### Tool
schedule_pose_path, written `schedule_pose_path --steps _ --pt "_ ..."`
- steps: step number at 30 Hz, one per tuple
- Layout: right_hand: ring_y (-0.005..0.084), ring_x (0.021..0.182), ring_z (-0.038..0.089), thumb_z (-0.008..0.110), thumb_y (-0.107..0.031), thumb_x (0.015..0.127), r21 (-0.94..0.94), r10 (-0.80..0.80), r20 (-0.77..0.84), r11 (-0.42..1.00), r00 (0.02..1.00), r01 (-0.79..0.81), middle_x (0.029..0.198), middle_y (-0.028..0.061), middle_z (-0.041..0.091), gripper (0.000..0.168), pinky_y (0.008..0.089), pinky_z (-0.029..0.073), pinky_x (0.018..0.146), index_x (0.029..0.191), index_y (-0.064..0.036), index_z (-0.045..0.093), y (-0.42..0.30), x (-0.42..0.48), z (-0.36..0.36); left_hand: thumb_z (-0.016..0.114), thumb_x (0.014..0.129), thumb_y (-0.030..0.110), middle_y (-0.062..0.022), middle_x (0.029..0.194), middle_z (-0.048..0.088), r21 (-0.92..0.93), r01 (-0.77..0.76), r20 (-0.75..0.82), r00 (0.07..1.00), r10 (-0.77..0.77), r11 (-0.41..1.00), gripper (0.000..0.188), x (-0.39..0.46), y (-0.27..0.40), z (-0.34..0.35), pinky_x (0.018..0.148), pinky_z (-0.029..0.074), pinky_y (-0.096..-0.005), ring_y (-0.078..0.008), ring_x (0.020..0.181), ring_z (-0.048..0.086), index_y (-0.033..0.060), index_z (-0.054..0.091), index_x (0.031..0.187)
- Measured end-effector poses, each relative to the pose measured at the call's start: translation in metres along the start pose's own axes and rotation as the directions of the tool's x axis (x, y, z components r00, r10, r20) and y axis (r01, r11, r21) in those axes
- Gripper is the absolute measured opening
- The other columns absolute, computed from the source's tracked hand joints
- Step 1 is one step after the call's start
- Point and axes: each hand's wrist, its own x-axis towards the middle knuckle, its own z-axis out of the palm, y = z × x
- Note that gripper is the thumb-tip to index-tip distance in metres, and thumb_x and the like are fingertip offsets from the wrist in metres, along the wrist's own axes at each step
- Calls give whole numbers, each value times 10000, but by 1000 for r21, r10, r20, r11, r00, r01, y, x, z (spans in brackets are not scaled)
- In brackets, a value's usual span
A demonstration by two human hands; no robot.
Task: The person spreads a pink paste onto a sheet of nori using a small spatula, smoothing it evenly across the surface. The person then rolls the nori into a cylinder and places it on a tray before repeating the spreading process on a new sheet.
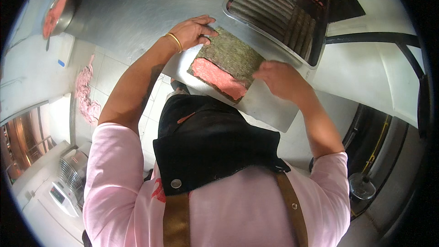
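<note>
A dark green nori sheet (236,51) lies flat on the metal work surface in front of me, set at a slant. Along its near side runs a thick band of pink ground paste (219,78), with a narrow strip of nori left bare below it. My left hand (195,31), fingers apart, touches the sheet's far left corner. At the right edge of the sheet is my right hand (279,77), its fingers bent and blurred. Whether those fingers pinch the nori is hard to tell.
Beyond the sheet, a metal tray (274,34) holds several dark nori-wrapped rolls (264,5) in rows. A metal bowl of pink paste (65,15) stands at the far left of the steel table (144,3). Pink cloth (85,92) appears at left; a digital scale (63,197) is lower left.
</note>
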Motion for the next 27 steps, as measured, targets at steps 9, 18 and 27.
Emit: schedule_pose_path --steps 9,18,27 --pt "413 1039 693 580 -63 910 197 -53 -266 974 963 108 1122 196 700 362 510 558 920 1218 -97 768 9 96 37 802 895 255 -119 1592 537 -32 -32 -50 998 30 999 411 0 -6 5 1241 411 -443 -351 1506 457 216 768 1303" --pt "406 1031 695 581 30 903 200 -42 -211 976 977 85 1170 181 722 379 477 565 922 1212 -76 773 6 70 47 799 898 236 -108 1573 555 -35 -29 -60 998 27 999 392 0 -6 8 1230 424 -441 -346 1486 477 210 776 1288" --pt "351 1112 681 607 -11 876 39 6 -80 999 997 -3 1176 128 677 356 462 573 957 1196 -111 726 18 -30 49 811 885 242 -85 1591 545 -14 16 -17 1000 -16 1000 409 4 2 1 1248 418 -431 -321 1515 453 213 776 1292"
